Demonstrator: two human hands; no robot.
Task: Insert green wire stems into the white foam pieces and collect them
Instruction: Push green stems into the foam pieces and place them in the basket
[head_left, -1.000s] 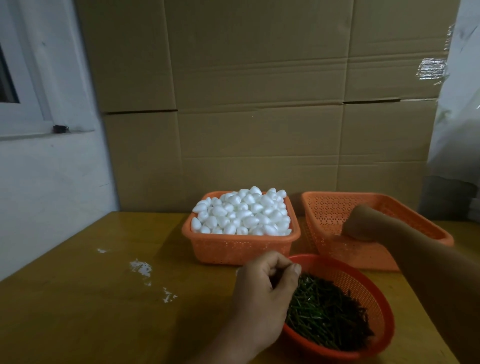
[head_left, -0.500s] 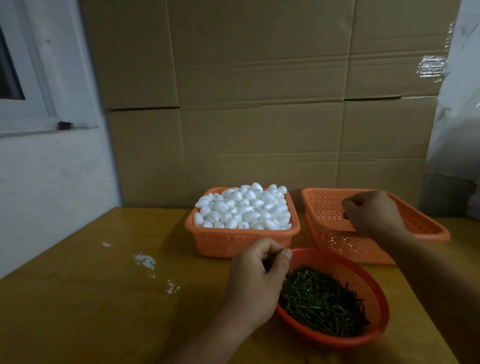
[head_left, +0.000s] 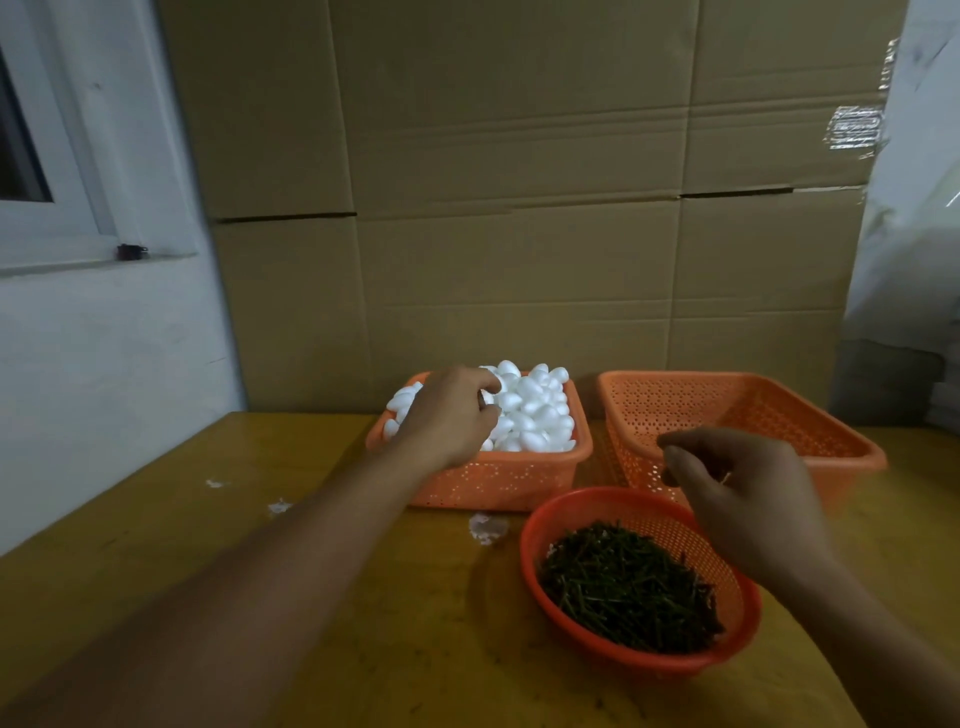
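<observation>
1. under the left hand (head_left: 452, 415), a square basket (head_left: 498, 480) holds a heap of white foam pieces (head_left: 535, 410); the hand lies on the heap's left half with fingers curled down among the pieces.
2. those fingertips are sunk behind the knuckles, so i cannot tell whether the left hand grips a piece or only touches the heap. the pieces under the palm are hidden.
3. the right hand (head_left: 748, 499) hangs in the air, its back to the camera, fingers drawn together toward the thumb. a thin pale sliver shows by the knuckles, too small to name; i cannot tell whether this hand pinches anything.
4. below and to the left of the right hand sits a round basket (head_left: 571, 525) with a dark pile of green stems (head_left: 623, 587). the hand and wrist cover the basket's upper right rim, and single stems blur together.
5. beyond the right hand stands a second square basket (head_left: 727, 400); the hand hides part of its near wall, and its floor shows only orange mesh.
6. all three baskets stand on a yellow table (head_left: 208, 545). near the left forearm lie small white flecks (head_left: 485, 527), too blurred to tell what they are.
7. both forearms run off the lower edge. behind the baskets rises a cardboard wall (head_left: 519, 208).
</observation>
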